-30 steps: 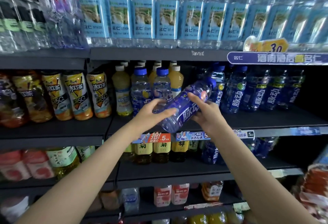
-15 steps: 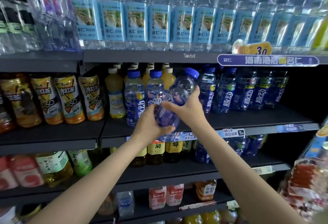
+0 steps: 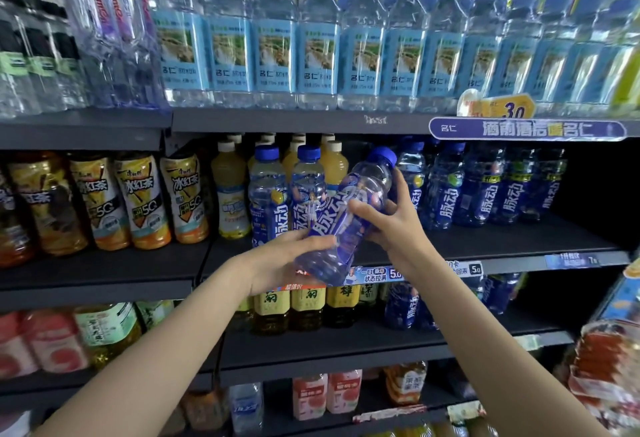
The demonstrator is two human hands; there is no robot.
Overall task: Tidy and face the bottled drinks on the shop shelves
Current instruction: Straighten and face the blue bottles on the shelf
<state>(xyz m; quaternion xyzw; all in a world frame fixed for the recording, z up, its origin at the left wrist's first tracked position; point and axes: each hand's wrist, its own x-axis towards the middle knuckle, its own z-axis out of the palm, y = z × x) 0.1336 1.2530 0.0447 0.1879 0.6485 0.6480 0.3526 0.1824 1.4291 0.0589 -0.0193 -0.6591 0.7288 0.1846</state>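
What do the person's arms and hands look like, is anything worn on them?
Both forearms come in bare from the lower edge, with no sleeves in view. The left hand and the right hand wear no gloves, and no watch, bracelet or ring shows on the visible sides. The fingernails look short and unpainted, though the picture is soft.

A clear bottle (image 3: 349,218) with a dark blue wrap label in white characters and a blue cap is held in the air in front of the middle shelf (image 3: 485,246), tilted with its cap up to the right and its base down to the left. Two bottles of the same kind (image 3: 287,194) stand upright just behind it on the shelf, and a row of the same blue bottles (image 3: 485,187) stands upright to the right, labels facing forward, with a bare stretch of shelf in front of them.
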